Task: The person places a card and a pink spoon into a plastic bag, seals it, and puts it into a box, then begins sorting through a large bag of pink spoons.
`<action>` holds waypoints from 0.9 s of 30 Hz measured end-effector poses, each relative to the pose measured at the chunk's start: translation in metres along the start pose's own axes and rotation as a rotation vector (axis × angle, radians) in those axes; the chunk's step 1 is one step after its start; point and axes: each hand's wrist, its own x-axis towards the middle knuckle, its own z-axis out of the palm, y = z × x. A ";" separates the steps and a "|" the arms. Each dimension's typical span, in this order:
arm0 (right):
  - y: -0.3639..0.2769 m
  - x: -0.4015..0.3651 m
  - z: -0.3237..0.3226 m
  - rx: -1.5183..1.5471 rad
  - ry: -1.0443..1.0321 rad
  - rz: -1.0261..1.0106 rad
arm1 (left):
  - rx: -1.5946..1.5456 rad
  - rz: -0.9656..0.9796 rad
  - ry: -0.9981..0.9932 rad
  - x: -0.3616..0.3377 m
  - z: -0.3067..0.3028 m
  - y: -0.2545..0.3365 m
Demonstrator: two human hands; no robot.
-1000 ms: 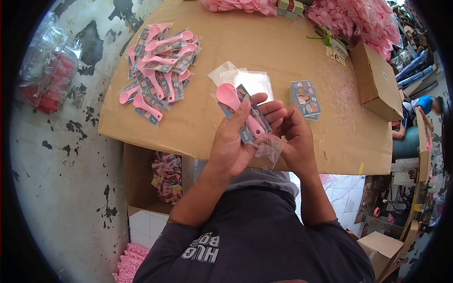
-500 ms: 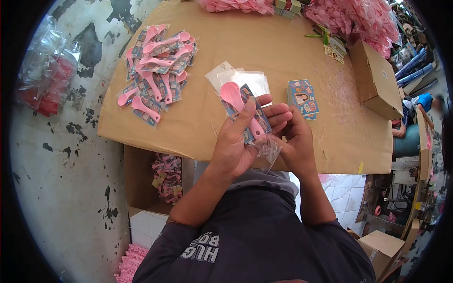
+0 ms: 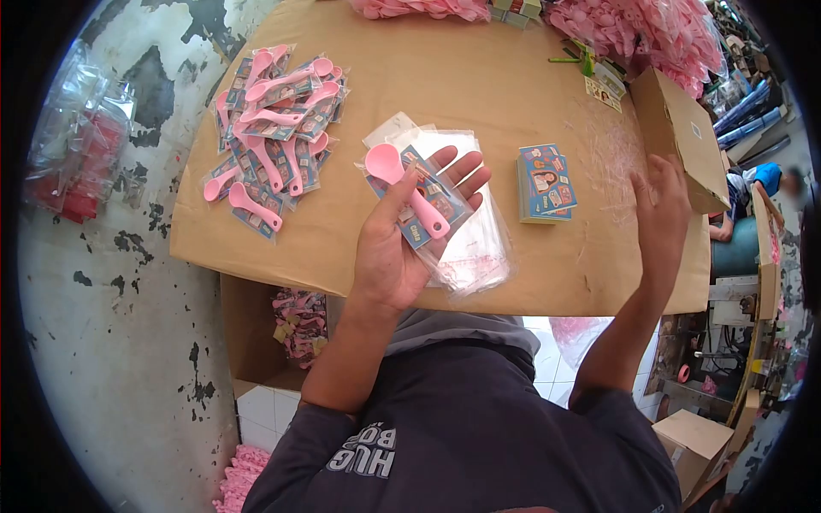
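Observation:
My left hand (image 3: 402, 248) holds a bagged pink spoon (image 3: 412, 190) with a blue printed card, the thumb pressing on the handle and the other fingers stretched behind it. Beneath and beside that hand lie clear plastic bags (image 3: 479, 248). A stack of blue cards (image 3: 547, 184) stands to their right on the table. Farther right, my right hand (image 3: 660, 205) is raised near the cardboard box, fingers apart, holding nothing. At the left, several bagged pink spoons with cards form a pile (image 3: 278, 120).
An upright cardboard box (image 3: 680, 141) edges the brown table (image 3: 410, 77) on the right. Large heaps of pink spoons (image 3: 641, 34) lie at the back. Plastic bags hang on the left wall (image 3: 162, 282). Another person (image 3: 761, 184) is at the far right.
My right hand has let go of the bag's end and moved right, toward the box. My left hand has shifted slightly left with the bagged spoon, uncovering more of the clear bags.

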 end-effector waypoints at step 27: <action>-0.141 -0.025 0.006 0.957 -0.218 -0.538 | -0.027 -0.238 -0.122 -0.001 0.018 -0.006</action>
